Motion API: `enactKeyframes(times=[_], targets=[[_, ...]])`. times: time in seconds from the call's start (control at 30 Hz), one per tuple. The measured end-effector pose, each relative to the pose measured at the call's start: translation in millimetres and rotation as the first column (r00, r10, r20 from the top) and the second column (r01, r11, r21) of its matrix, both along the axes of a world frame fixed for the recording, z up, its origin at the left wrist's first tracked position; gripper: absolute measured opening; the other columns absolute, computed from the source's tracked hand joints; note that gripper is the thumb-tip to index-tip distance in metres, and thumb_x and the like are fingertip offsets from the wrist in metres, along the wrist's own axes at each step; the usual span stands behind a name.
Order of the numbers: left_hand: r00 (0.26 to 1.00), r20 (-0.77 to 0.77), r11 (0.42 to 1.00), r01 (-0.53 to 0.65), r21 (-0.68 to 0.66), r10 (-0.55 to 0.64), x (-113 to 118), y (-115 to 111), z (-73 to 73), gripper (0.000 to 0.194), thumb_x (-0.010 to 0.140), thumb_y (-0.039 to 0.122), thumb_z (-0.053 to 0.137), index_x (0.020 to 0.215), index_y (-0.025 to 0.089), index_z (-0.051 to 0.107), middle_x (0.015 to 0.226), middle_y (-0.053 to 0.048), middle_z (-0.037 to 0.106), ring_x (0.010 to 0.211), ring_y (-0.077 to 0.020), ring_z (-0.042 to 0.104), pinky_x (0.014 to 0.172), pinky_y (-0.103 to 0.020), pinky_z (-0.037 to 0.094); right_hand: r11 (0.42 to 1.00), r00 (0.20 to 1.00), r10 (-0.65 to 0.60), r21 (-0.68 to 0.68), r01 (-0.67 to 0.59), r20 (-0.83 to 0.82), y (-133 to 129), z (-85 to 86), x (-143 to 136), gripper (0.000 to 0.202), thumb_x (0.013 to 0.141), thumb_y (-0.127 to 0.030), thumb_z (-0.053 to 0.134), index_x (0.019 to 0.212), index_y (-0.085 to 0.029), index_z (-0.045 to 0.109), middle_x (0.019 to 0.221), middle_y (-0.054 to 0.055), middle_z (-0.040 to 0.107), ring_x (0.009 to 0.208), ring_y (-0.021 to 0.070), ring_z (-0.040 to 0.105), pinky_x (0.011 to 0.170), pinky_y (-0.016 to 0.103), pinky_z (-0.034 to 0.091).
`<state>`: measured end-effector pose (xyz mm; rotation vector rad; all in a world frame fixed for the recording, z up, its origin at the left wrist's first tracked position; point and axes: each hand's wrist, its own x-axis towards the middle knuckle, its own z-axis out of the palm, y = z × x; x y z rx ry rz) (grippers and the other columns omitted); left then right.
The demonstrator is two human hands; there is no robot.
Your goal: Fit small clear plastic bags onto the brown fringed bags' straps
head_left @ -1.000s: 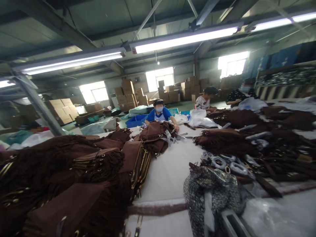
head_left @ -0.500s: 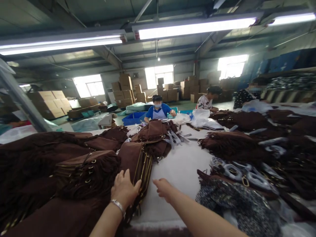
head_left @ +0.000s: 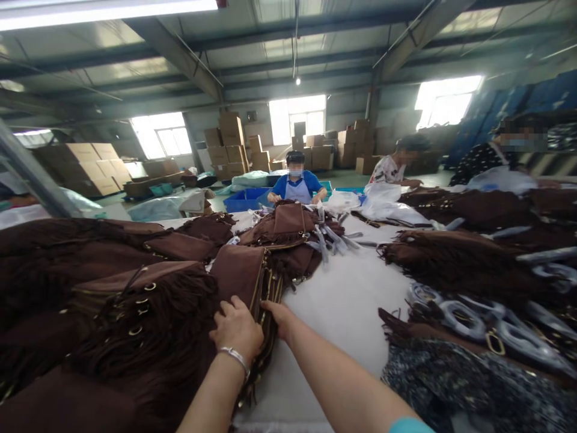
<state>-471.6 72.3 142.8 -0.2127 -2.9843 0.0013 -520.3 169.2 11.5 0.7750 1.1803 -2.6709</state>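
Note:
A stack of brown bags (head_left: pixel 238 270) with gold zips along its right edge lies on the white table (head_left: pixel 347 300). My left hand (head_left: pixel 237 328), with a silver bracelet at the wrist, rests on top of the stack, its fingers spread. Against the zipped edge is my right hand (head_left: pixel 279 316); its fingertips are partly hidden there, so its hold is unclear. To the left lies a pile of fringed brown bags (head_left: pixel 148 307) with gold rings. Beyond the stack is another heap of brown bags (head_left: pixel 288 222) with wrapped straps.
Brown fringed pieces (head_left: pixel 455 258), wrapped rings (head_left: pixel 464 319) and a dark speckled cloth (head_left: pixel 451 379) lie at the right. A person in blue (head_left: pixel 297 186) sits across the table by a blue bin (head_left: pixel 246 199). Two other people sit at the right.
My right hand has moved left onto the stack's zipped edge. My left hand is now pressed on the stack's top. The view has tilted down and turned slightly.

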Motion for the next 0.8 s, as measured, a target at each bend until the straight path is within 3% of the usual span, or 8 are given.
enactKeyframes(times=[0.3,0.53,0.8], targets=[[0.996,0.03,0.997,0.081,0.007,-0.081,7,-17,-1.3,0.074,0.072,0.029,0.052,0.139,0.002,0.033,0.139,-0.027,0.041,0.121,-0.0368,0.048,0.094,-0.044,0.043,0.992,1.0,0.007,-0.123,-0.007,-0.002,-4,14.3,17,0.018,0.083,-0.02,0.056,0.095,-0.008,0.063,0.068,0.009,0.072,0.062,0.0211,0.069,0.069,0.035,0.058],[0.995,-0.035,0.995,0.095,-0.001,-0.095,5,-18,-9.3,0.075,0.072,0.032,0.05,0.138,0.003,0.033,0.138,-0.026,0.043,0.119,-0.0354,0.049,0.092,-0.042,0.044,0.973,0.994,0.049,-0.22,-0.071,-0.101,-4,9.2,23,0.024,0.088,-0.029,0.053,0.102,-0.011,0.062,0.076,0.008,0.074,0.073,0.0201,0.071,0.076,0.033,0.057],[0.986,-0.121,0.993,0.108,-0.047,-0.113,0,-17,-20.6,0.074,0.075,0.037,0.047,0.137,0.0,0.035,0.134,-0.028,0.046,0.116,-0.037,0.05,0.09,-0.044,0.044,0.936,0.97,0.225,-0.257,-0.241,-0.089,0,3.7,19,0.04,0.091,-0.044,0.048,0.096,-0.009,0.066,0.08,0.011,0.073,0.074,0.0197,0.07,0.077,0.032,0.056]])
